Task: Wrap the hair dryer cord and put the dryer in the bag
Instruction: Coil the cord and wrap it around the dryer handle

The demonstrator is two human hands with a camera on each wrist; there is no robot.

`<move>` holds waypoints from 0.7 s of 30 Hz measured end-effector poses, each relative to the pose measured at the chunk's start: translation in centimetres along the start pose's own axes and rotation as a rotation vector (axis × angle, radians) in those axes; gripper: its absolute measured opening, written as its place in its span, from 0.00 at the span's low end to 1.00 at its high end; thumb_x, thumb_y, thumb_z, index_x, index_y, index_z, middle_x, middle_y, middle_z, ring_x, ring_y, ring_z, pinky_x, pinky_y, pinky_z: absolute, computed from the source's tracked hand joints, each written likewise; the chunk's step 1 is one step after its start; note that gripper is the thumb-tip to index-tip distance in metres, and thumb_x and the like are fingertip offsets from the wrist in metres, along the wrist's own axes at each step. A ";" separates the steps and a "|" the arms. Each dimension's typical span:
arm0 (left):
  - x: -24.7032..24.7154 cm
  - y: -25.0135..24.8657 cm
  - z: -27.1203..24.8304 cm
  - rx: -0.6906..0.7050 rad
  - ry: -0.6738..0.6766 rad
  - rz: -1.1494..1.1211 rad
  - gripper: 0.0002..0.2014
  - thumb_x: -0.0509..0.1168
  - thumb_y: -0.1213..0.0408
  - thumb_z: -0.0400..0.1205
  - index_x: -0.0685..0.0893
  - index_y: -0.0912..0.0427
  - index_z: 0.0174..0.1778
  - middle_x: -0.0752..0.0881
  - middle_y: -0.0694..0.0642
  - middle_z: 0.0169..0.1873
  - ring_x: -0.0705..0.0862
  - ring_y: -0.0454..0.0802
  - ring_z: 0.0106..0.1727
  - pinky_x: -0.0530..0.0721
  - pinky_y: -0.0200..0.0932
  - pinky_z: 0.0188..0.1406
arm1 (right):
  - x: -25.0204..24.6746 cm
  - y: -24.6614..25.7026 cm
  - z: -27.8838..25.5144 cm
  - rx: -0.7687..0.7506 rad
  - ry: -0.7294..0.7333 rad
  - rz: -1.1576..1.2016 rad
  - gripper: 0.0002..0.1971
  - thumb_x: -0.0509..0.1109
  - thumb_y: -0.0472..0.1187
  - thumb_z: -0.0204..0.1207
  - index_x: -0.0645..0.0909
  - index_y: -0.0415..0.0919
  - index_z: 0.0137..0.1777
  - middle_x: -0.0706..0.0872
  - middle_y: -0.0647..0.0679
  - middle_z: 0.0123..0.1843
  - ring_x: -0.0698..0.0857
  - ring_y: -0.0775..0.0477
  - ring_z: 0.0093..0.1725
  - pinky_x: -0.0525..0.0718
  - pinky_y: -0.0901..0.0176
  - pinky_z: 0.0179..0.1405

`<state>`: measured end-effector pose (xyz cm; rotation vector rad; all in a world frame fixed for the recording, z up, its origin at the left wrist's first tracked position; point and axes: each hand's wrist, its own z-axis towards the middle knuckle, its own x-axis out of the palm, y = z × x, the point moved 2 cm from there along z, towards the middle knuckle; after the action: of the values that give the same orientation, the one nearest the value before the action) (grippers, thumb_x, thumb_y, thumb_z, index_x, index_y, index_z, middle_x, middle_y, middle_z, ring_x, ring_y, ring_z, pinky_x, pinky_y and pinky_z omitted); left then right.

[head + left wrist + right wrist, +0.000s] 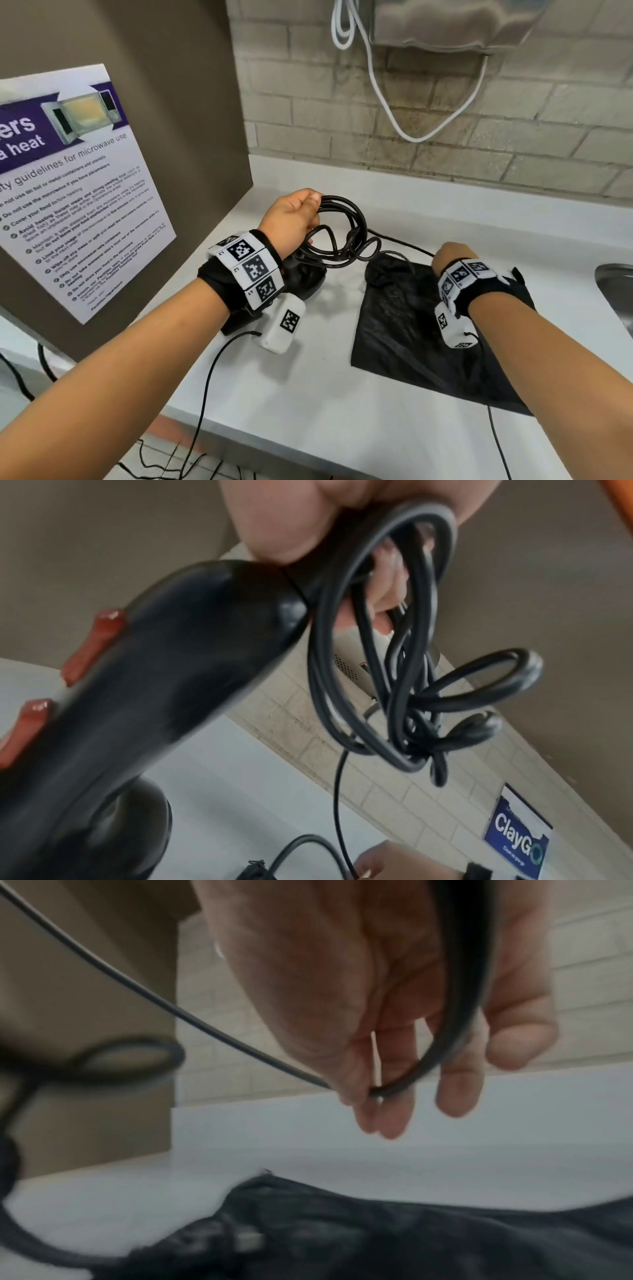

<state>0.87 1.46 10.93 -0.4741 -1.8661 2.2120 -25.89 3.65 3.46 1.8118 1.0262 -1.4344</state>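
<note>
A flat, matte black bag [411, 329] of thin crinkled fabric was laid on the smooth pale counter [325, 394], toward its right side and short of a metal sink [616, 291] at the right edge. Above the bag's far corner the right hand [452, 257] was held, its fingers [459, 1085] loosely curled round a thin rubbery strand of the cord [342, 229]. Left of the bag, the glossy black hair dryer [164, 683], rounded in the handle and fitted with two orange-red switches, was stood near the counter's left edge. Its handle end and several round loops of the cord were gripped together in the left hand [291, 219]. A laminated poster [75, 192] was fixed to the brown panel at left; pale brick lay beyond.
</note>
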 end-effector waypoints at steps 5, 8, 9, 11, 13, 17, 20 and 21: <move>0.0 0.2 0.2 0.009 -0.013 0.030 0.15 0.49 0.65 0.88 0.74 0.55 0.36 0.70 0.41 0.12 0.64 0.36 0.13 0.69 0.29 0.17 | -0.4 4.1 -0.7 -0.199 -0.087 0.055 0.39 0.67 0.41 0.71 0.51 0.56 0.79 0.68 0.40 0.74 0.72 0.35 0.70 0.75 0.39 0.66; -0.2 0.1 0.4 0.028 -0.009 0.067 0.15 0.49 0.65 0.88 0.74 0.55 0.36 0.71 0.41 0.12 0.65 0.36 0.14 0.72 0.30 0.20 | -1.6 6.8 -2.0 -0.651 -0.197 0.330 0.42 0.70 0.41 0.72 0.50 0.57 0.80 0.66 0.41 0.77 0.68 0.40 0.74 0.70 0.40 0.72; -0.2 0.1 0.4 0.032 -0.006 0.075 0.16 0.49 0.65 0.88 0.75 0.54 0.37 0.71 0.41 0.12 0.66 0.36 0.15 0.72 0.30 0.22 | -1.9 7.5 -2.5 -0.801 -0.184 0.482 0.39 0.69 0.37 0.73 0.55 0.52 0.80 0.67 0.41 0.76 0.68 0.45 0.73 0.67 0.46 0.75; -0.2 0.0 0.5 0.031 -0.001 0.082 0.16 0.49 0.65 0.88 0.76 0.54 0.38 0.71 0.41 0.12 0.66 0.36 0.15 0.72 0.32 0.23 | -2.8 8.7 -4.2 -0.978 -0.084 0.695 0.30 0.67 0.28 0.75 0.65 0.41 0.77 0.71 0.46 0.73 0.68 0.56 0.70 0.67 0.68 0.72; -0.2 0.0 0.6 0.027 -0.003 0.080 0.15 0.49 0.64 0.88 0.76 0.54 0.38 0.71 0.41 0.12 0.66 0.36 0.15 0.71 0.33 0.23 | -3.1 9.7 -5.2 -1.012 0.049 0.768 0.27 0.64 0.23 0.75 0.69 0.38 0.74 0.73 0.53 0.67 0.71 0.66 0.64 0.68 0.84 0.61; -0.4 -0.2 0.7 0.035 -0.020 0.070 0.16 0.49 0.65 0.88 0.73 0.56 0.35 0.70 0.41 0.13 0.66 0.36 0.15 0.73 0.30 0.22 | -3.4 10.3 -5.9 -0.990 0.145 0.835 0.18 0.56 0.20 0.77 0.80 0.39 0.56 0.83 0.49 0.53 0.79 0.77 0.43 0.74 0.81 0.47; -0.8 -0.2 0.8 0.032 -0.026 0.066 0.16 0.49 0.65 0.88 0.73 0.55 0.35 0.70 0.41 0.13 0.65 0.37 0.15 0.73 0.29 0.21 | -3.8 10.1 -5.4 -0.841 0.195 0.966 0.17 0.52 0.20 0.75 0.79 0.38 0.43 0.77 0.53 0.31 0.76 0.67 0.24 0.70 0.74 0.29; -0.9 -0.3 0.8 0.029 -0.019 0.070 0.16 0.49 0.65 0.88 0.73 0.55 0.36 0.70 0.41 0.13 0.65 0.37 0.15 0.73 0.29 0.22 | -3.8 10.0 -5.2 -0.787 0.250 1.033 0.15 0.55 0.22 0.74 0.78 0.38 0.38 0.74 0.53 0.25 0.71 0.63 0.19 0.65 0.68 0.26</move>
<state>1.36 0.49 11.40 -0.5230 -1.8518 2.2922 -15.16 1.98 8.29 1.5072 0.4683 -0.1359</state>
